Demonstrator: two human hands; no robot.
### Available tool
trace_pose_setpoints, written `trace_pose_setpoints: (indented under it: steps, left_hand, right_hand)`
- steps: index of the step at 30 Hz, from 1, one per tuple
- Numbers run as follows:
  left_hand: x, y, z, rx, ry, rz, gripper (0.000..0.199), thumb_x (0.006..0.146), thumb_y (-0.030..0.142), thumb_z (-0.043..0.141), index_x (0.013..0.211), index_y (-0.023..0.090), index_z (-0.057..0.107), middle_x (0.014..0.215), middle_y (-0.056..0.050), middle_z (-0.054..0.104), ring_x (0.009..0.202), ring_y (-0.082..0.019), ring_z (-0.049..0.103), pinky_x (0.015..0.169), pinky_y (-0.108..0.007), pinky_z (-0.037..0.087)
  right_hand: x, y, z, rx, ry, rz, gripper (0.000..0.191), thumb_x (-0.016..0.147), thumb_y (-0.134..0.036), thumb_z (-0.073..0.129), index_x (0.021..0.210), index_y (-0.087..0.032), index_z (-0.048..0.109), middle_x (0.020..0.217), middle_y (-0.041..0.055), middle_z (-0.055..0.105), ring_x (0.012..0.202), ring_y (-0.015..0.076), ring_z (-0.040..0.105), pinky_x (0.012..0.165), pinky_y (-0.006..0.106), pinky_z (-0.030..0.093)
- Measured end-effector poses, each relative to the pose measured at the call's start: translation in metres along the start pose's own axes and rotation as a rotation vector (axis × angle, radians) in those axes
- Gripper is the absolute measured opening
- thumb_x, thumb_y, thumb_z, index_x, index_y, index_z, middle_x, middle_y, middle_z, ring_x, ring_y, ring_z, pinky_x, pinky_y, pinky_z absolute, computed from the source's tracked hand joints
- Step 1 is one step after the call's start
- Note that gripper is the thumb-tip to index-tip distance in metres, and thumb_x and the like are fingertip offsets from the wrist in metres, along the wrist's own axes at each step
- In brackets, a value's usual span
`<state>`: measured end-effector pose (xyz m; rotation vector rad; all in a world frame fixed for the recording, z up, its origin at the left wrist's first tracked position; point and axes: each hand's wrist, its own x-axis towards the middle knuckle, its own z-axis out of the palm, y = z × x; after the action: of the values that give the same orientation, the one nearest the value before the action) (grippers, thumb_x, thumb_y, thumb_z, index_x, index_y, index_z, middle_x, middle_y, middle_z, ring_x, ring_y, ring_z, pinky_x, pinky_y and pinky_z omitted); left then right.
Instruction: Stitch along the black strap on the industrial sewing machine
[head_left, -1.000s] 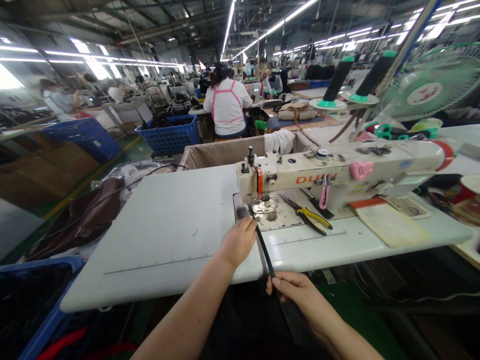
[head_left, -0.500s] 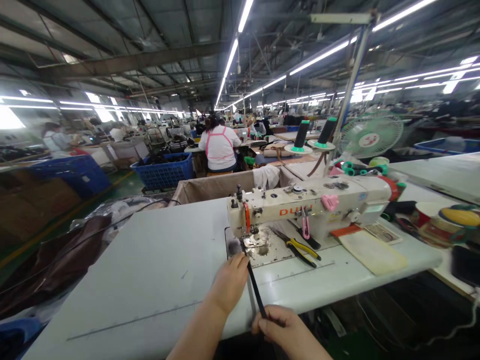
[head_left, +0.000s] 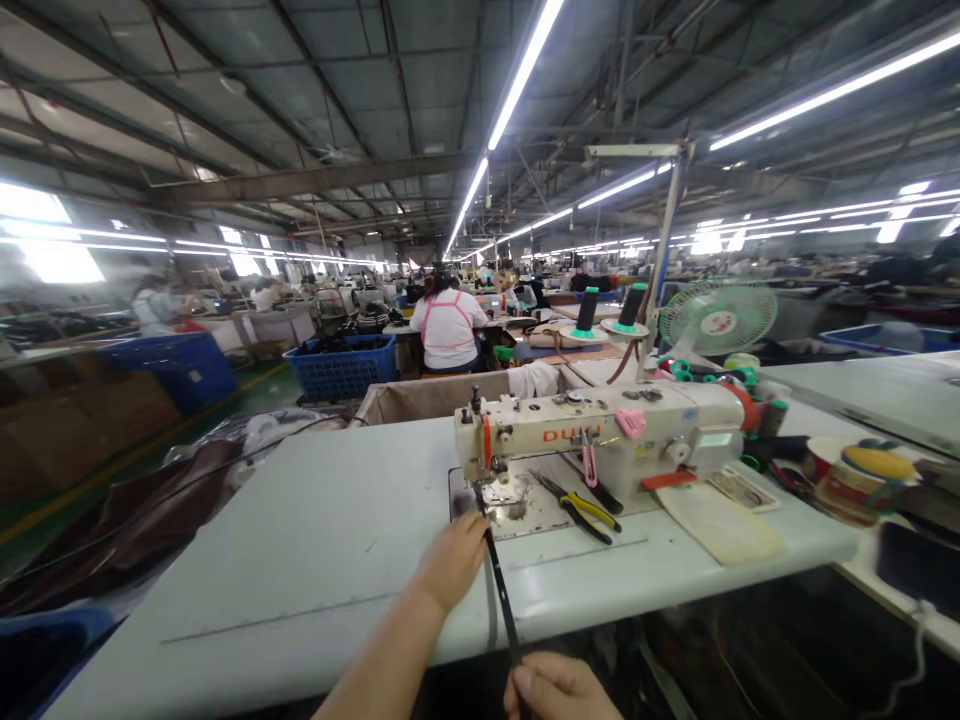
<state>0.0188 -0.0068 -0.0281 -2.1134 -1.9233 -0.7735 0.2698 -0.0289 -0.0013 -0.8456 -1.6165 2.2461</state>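
A narrow black strip [head_left: 501, 590] runs from under the needle area of a white sewing machine [head_left: 570, 430], across the table and over its front edge. My left hand [head_left: 456, 555] lies just in front of the presser foot, its fingers closed on the strip's far end. Lower down, my right hand [head_left: 559, 688] pinches the strip between thumb and fingers at the table's edge. The part of the strip beyond my right hand is hidden. Yellow-and-black pliers [head_left: 583, 508] rest on the machine bed, to the right of the needle.
Pink-handled snips [head_left: 589, 462] hang against the machine arm. A pale cloth pad [head_left: 724, 520] lies to the right, near cups [head_left: 862, 480]. Behind stand thread cones [head_left: 587, 312], a green fan [head_left: 718, 318], a blue crate [head_left: 345, 368] and a seated person [head_left: 448, 325].
The view has tilted up slightly and shifted. My right hand has drawn a little lower, still pinching the strip, and more of the strip shows between the hands. My left hand stays near the presser foot.
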Motion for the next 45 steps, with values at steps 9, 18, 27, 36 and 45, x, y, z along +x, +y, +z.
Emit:
trace_pose_setpoints:
  steps: [9, 18, 27, 36, 45]
  left_hand:
    - [0.004, 0.003, -0.012, 0.018, -0.060, 0.000, 0.022, 0.098, 0.010, 0.054, 0.115, 0.020, 0.066, 0.114, -0.008, 0.071, 0.106, -0.022, 0.073, 0.099, -0.040, 0.063]
    - [0.002, 0.005, -0.012, 0.068, -0.074, 0.010, 0.020, 0.098, 0.010, 0.057, 0.115, 0.016, 0.065, 0.118, -0.011, 0.071, 0.108, -0.023, 0.072, 0.102, -0.041, 0.061]
    - [0.002, 0.005, -0.005, 0.062, -0.063, -0.019, 0.030, 0.099, 0.014, 0.056, 0.129, 0.015, 0.060, 0.132, -0.015, 0.068, 0.126, -0.026, 0.068, 0.115, -0.045, 0.054]
    - [0.003, 0.007, -0.004, 0.119, -0.072, 0.005, 0.034, 0.100, 0.014, 0.051, 0.133, 0.014, 0.059, 0.137, -0.017, 0.068, 0.135, -0.028, 0.062, 0.122, -0.046, 0.048]
    - [-0.001, 0.008, -0.003, 0.133, -0.032, -0.025, 0.030, 0.101, 0.017, 0.054, 0.130, 0.016, 0.062, 0.134, -0.015, 0.069, 0.127, -0.028, 0.068, 0.114, -0.045, 0.055]
  right_hand:
    - [-0.034, 0.000, 0.011, -0.087, -0.008, -0.054, 0.068, 0.079, -0.084, 0.070, 0.075, -0.016, 0.075, 0.066, 0.0070, 0.074, 0.062, 0.0155, 0.058, 0.061, 0.027, 0.039]
    - [-0.048, 0.002, 0.013, -0.086, 0.030, -0.022, 0.063, 0.083, -0.079, 0.071, 0.074, -0.017, 0.077, 0.065, 0.0057, 0.072, 0.060, 0.0148, 0.055, 0.063, 0.029, 0.038]
    - [-0.050, -0.010, 0.012, -0.143, 0.006, 0.026, 0.065, 0.082, -0.081, 0.071, 0.073, -0.017, 0.081, 0.067, 0.0057, 0.070, 0.065, 0.0170, 0.058, 0.067, 0.030, 0.044]
    - [-0.044, -0.005, 0.002, -0.342, -0.018, -0.068, 0.063, 0.088, -0.080, 0.064, 0.071, -0.022, 0.083, 0.074, 0.0069, 0.070, 0.077, 0.0233, 0.062, 0.080, 0.035, 0.047]
    - [-0.034, 0.000, -0.004, -0.317, -0.023, -0.102, 0.059, 0.090, -0.075, 0.065, 0.071, -0.022, 0.080, 0.080, 0.0074, 0.072, 0.082, 0.0249, 0.066, 0.086, 0.037, 0.049]
